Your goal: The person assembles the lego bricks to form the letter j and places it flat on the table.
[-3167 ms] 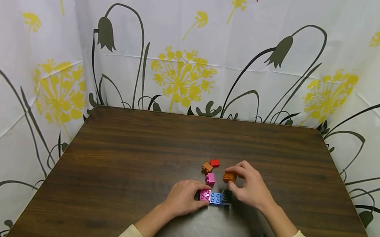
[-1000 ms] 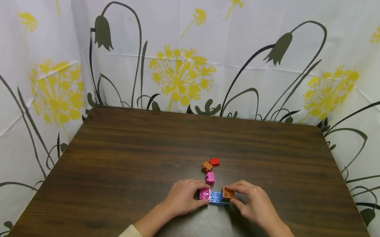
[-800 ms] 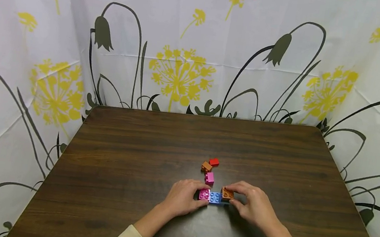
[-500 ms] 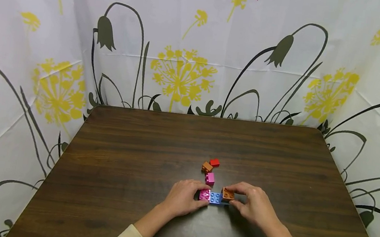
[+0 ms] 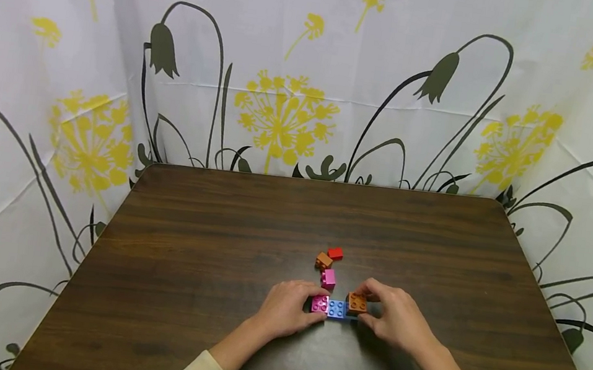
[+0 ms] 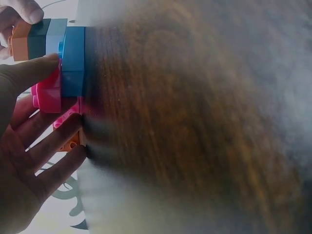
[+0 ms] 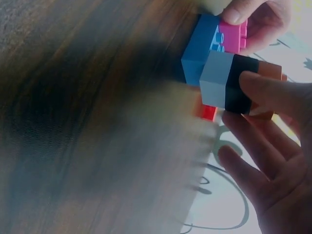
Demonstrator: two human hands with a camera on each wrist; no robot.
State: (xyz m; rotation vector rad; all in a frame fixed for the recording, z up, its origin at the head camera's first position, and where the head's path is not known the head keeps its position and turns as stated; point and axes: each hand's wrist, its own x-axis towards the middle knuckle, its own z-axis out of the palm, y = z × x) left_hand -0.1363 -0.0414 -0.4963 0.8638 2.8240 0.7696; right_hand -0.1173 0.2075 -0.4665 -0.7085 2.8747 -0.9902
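Toy building bricks form a small build in front of me. Its base is a long blue brick, lying on the table. My left hand holds the pink brick on the left end, thumb and fingers on opposite sides. On the right end rises a stack: a pale grey-blue brick, a black brick and an orange brick on top. My right hand pinches the orange brick, its thumb reaching over the black one in the right wrist view. Blue studs show between the two ends.
Behind the build lie a loose pink brick, another orange brick and a red brick. The brown wooden table extends to both sides. A flower-print curtain hangs beyond its far edge.
The orange brick, held apart behind the build at first, has come down onto the black brick. In the last half second my right fingers shifted slightly on it. My left hand stayed put.
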